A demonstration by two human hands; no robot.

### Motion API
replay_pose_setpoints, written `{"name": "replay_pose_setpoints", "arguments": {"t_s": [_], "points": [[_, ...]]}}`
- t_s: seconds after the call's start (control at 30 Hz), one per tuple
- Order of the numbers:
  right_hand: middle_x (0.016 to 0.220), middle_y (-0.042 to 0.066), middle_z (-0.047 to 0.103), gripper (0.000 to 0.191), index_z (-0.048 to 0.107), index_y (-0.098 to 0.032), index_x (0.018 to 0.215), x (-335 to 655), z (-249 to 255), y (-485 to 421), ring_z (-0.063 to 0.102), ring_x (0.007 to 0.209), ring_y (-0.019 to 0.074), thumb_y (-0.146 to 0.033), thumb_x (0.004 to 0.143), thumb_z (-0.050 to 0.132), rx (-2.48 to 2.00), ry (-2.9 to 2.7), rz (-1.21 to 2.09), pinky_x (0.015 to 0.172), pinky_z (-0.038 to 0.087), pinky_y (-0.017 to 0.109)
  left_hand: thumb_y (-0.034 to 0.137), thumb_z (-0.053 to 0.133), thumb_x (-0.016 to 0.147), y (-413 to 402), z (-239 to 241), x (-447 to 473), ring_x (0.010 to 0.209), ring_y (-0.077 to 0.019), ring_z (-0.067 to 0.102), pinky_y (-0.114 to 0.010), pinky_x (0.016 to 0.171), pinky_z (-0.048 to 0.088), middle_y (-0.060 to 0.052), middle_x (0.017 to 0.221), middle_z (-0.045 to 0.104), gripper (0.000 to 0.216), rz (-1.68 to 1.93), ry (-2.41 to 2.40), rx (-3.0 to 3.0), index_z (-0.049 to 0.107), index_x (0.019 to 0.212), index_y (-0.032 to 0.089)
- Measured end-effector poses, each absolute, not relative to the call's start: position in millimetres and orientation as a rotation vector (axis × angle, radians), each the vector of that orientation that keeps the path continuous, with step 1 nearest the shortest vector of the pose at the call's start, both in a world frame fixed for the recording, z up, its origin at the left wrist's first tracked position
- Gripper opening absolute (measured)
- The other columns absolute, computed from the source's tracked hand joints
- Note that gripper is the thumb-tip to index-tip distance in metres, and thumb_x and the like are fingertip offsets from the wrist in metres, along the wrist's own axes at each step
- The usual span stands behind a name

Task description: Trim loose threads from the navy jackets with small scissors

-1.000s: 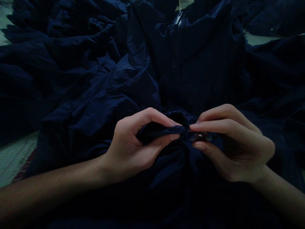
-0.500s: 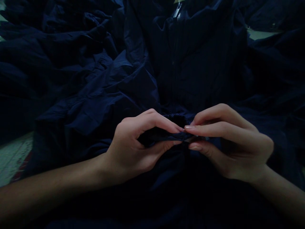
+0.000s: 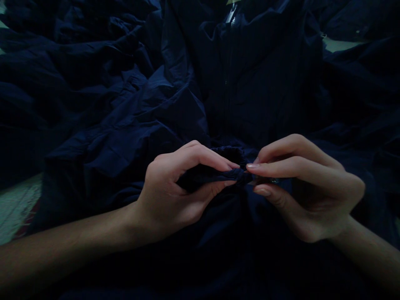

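A dark navy jacket (image 3: 150,100) is spread out before me, creased and gathered. My left hand (image 3: 181,187) pinches a fold of its dark cloth (image 3: 229,175) between thumb and index finger. Beside those fingertips, my right hand (image 3: 306,187) is closed in a pinch at the end of the same fold. Something small with a dull shine (image 3: 273,181) shows between its thumb and fingers, too dark to name. A ruffled, gathered edge (image 3: 229,149) of the cloth lies just behind the fingertips.
A zip (image 3: 227,79) runs up the middle of the jacket, its pale metal puller (image 3: 231,14) at the top. A light patterned surface (image 3: 18,204) with a red stripe shows at the left edge. The lower area is very dark.
My right hand has shifted slightly right, its fingertips drawing a little away from the left ones. More of the pinched cloth shows between them. My left hand has edged slightly left.
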State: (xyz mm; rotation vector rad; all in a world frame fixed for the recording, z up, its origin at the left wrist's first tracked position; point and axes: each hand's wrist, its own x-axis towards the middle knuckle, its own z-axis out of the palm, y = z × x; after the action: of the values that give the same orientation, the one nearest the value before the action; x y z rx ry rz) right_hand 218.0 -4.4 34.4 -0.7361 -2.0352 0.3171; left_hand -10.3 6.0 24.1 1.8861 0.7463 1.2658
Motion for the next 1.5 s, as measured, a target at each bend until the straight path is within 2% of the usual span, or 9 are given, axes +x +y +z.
{"name": "replay_pose_setpoints", "arguments": {"t_s": [0.13, 0.27, 0.37, 0.5, 0.67, 0.87, 1.07, 1.33, 1.5], "points": [[0.098, 0.008, 0.071, 0.021, 0.077, -0.018, 0.106, 217.8, 30.5, -3.2, 0.067, 0.082, 0.0181, -0.015, 0.085, 0.080, -0.878, -1.893, 0.225, 0.062, 0.055, 0.032, 0.003, 0.080, 0.083, 5.1, 24.8, -10.3, 0.086, -0.0180, 0.078, -0.027, 0.074, 0.065, -0.007, 0.096, 0.081, 0.017, 1.258, 0.774, 1.852, 0.074, 0.092, 0.015], [0.099, 0.009, 0.069, 0.022, 0.078, -0.021, 0.108, 218.8, 29.0, -2.0, 0.065, 0.077, 0.0187, -0.017, 0.087, 0.078, -0.964, -1.718, 0.217, 0.058, 0.049, 0.034, 0.003, 0.080, 0.083, 4.5, 24.4, -9.2, 0.085, -0.0171, 0.078, -0.026, 0.074, 0.065, -0.005, 0.095, 0.081, 0.016, 1.265, 0.785, 1.834, 0.074, 0.092, 0.015], [0.099, 0.009, 0.071, 0.025, 0.078, -0.020, 0.110, 219.8, 30.5, -3.2, 0.067, 0.081, 0.0205, -0.015, 0.086, 0.079, -0.807, -1.859, 0.150, 0.061, 0.054, 0.035, 0.004, 0.080, 0.083, 5.0, 24.0, -8.7, 0.085, -0.0176, 0.079, -0.027, 0.075, 0.066, -0.004, 0.096, 0.082, 0.017, 1.249, 0.795, 1.819, 0.074, 0.094, 0.016], [0.097, 0.008, 0.074, 0.018, 0.077, -0.017, 0.107, 220.1, 32.1, -5.5, 0.068, 0.081, 0.0178, -0.015, 0.089, 0.077, -0.728, -2.039, 0.131, 0.061, 0.056, 0.031, 0.003, 0.081, 0.083, 4.5, 24.0, -8.6, 0.085, -0.0166, 0.078, -0.026, 0.075, 0.066, -0.004, 0.096, 0.082, 0.019, 1.266, 0.792, 1.828, 0.073, 0.095, 0.016], [0.097, 0.008, 0.073, 0.017, 0.077, -0.017, 0.106, 218.5, 32.5, -5.9, 0.069, 0.081, 0.0167, -0.013, 0.089, 0.077, -0.779, -2.032, 0.169, 0.064, 0.059, 0.031, 0.003, 0.081, 0.083, 2.7, 24.4, -9.3, 0.083, -0.0150, 0.078, -0.024, 0.073, 0.064, -0.003, 0.094, 0.081, 0.019, 1.291, 0.796, 1.876, 0.071, 0.092, 0.016], [0.098, 0.009, 0.073, 0.015, 0.079, -0.015, 0.105, 215.1, 33.4, -6.5, 0.070, 0.081, 0.0153, -0.013, 0.090, 0.077, -0.784, -2.025, 0.219, 0.061, 0.059, 0.027, 0.004, 0.080, 0.083, 3.0, 23.9, -9.4, 0.084, -0.0160, 0.077, -0.028, 0.075, 0.064, -0.003, 0.096, 0.082, 0.020, 1.284, 0.794, 1.966, 0.072, 0.093, 0.019], [0.098, 0.011, 0.075, 0.023, 0.080, -0.014, 0.109, 215.1, 32.0, -5.7, 0.071, 0.081, 0.0171, -0.010, 0.087, 0.079, -0.706, -2.015, 0.263, 0.060, 0.061, 0.028, 0.005, 0.080, 0.084, 3.1, 23.7, -9.9, 0.083, -0.0171, 0.076, -0.032, 0.078, 0.065, -0.003, 0.094, 0.082, 0.020, 1.275, 0.784, 1.974, 0.073, 0.093, 0.022], [0.099, 0.008, 0.076, 0.028, 0.081, -0.021, 0.113, 215.7, 32.2, -7.2, 0.072, 0.079, 0.0176, -0.014, 0.087, 0.080, -0.712, -2.025, 0.269, 0.058, 0.062, 0.029, 0.005, 0.079, 0.084, 3.8, 24.2, -9.0, 0.082, -0.0182, 0.076, -0.035, 0.078, 0.066, -0.003, 0.096, 0.083, 0.023, 1.261, 0.795, 2.004, 0.073, 0.093, 0.024], [0.099, 0.010, 0.077, 0.023, 0.081, -0.014, 0.109, 215.0, 32.7, -7.3, 0.073, 0.081, 0.0165, -0.012, 0.086, 0.081, -0.692, -2.028, 0.267, 0.061, 0.063, 0.027, 0.006, 0.078, 0.085, 4.1, 23.3, -9.1, 0.081, -0.0175, 0.075, -0.037, 0.080, 0.064, -0.002, 0.096, 0.083, 0.021, 1.249, 0.781, 2.041, 0.071, 0.094, 0.025]]}}
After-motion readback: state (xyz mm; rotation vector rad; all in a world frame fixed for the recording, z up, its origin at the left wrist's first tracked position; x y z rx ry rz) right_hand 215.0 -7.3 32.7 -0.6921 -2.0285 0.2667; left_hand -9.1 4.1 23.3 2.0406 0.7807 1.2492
